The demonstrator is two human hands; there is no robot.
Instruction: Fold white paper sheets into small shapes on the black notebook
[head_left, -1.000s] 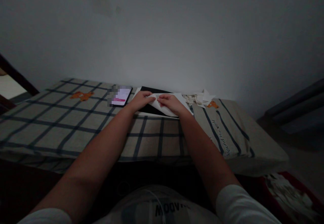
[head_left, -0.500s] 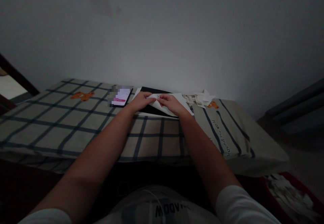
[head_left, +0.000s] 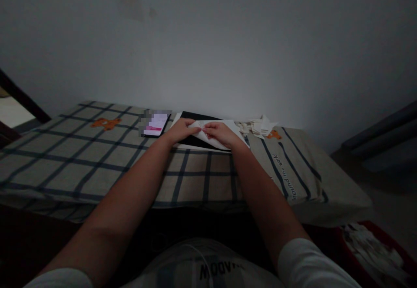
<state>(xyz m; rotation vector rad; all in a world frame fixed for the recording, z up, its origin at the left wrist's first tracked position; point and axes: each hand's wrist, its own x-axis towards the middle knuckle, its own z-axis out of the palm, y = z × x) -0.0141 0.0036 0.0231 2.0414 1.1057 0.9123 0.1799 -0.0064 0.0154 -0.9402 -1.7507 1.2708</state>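
Observation:
A folded sheet of white paper (head_left: 211, 141) lies over a flat black board on the bed-like surface in front of me. My left hand (head_left: 181, 130) pinches the paper's left part between thumb and fingers. Close beside it, my right hand (head_left: 220, 133) has its fingertips pressed together on the same paper, near the middle fold. The fingertips of both hands almost meet. Behind the hands shows the black board (head_left: 203, 116), with more white paper under its edges.
To the left, a phone or tablet (head_left: 157, 123) with a lit screen rests on the checked cloth (head_left: 124, 157). Folded white paper pieces (head_left: 259, 127) are heaped at the right. A grey wall (head_left: 208, 62) stands behind. A red container (head_left: 374, 231) with pale scraps is at lower right.
The fingers of my right hand have shifted slightly on the paper, and the fold between the hands looks a little different. All else stays in place.

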